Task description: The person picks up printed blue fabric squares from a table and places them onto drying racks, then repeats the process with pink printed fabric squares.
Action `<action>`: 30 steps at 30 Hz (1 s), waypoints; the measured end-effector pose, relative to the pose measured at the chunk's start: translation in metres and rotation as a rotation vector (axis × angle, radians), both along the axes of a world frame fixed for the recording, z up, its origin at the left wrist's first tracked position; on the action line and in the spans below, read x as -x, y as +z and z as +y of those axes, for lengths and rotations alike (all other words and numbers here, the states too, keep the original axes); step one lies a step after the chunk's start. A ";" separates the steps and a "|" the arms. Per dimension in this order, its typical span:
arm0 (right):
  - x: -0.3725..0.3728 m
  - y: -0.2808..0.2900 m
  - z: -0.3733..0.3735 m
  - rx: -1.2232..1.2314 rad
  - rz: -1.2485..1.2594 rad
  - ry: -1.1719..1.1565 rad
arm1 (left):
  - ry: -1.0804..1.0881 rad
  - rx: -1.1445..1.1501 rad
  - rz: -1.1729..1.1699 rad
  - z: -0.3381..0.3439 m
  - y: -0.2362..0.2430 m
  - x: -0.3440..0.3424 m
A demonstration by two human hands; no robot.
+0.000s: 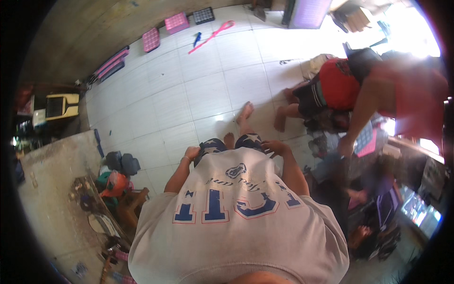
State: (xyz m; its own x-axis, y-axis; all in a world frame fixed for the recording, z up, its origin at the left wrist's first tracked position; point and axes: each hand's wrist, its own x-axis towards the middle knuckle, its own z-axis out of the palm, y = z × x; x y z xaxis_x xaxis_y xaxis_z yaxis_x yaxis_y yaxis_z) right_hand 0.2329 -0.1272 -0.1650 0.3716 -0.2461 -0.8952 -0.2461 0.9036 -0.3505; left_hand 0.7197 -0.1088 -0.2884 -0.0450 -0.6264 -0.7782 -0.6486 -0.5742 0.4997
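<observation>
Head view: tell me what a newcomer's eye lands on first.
The grey shirt with blue lettering fills the lower centre, with the left hand and right hand resting on the patterned shorts. At right, a person in red crouches on the white tiled floor; pink crates line the far wall.

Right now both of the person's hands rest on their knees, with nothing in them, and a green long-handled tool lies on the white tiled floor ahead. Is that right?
Not quite: the long-handled tool is pink, not green. The head view shows it lying on the white tiled floor ahead. The rest stands: the left hand and right hand rest on the knees, with nothing in them.
</observation>
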 end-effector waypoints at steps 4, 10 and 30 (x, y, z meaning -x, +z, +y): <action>0.035 -0.033 -0.071 -0.099 0.040 0.111 | 0.484 -0.178 0.053 -0.109 0.072 0.044; 0.068 -0.021 -0.186 0.122 0.016 0.244 | 0.728 0.064 0.173 -0.228 0.128 0.078; 0.113 -0.094 -0.243 0.995 0.100 0.798 | 0.048 -0.145 -0.047 -0.338 0.056 0.135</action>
State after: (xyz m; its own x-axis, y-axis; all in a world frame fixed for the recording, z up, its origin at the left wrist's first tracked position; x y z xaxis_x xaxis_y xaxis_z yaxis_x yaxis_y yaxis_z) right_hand 0.1202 -0.3705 -0.2593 0.6667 -0.5642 -0.4871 -0.6611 -0.1460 -0.7359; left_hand 0.5848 -0.4464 -0.2322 0.0211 -0.5075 -0.8614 -0.6392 -0.6693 0.3786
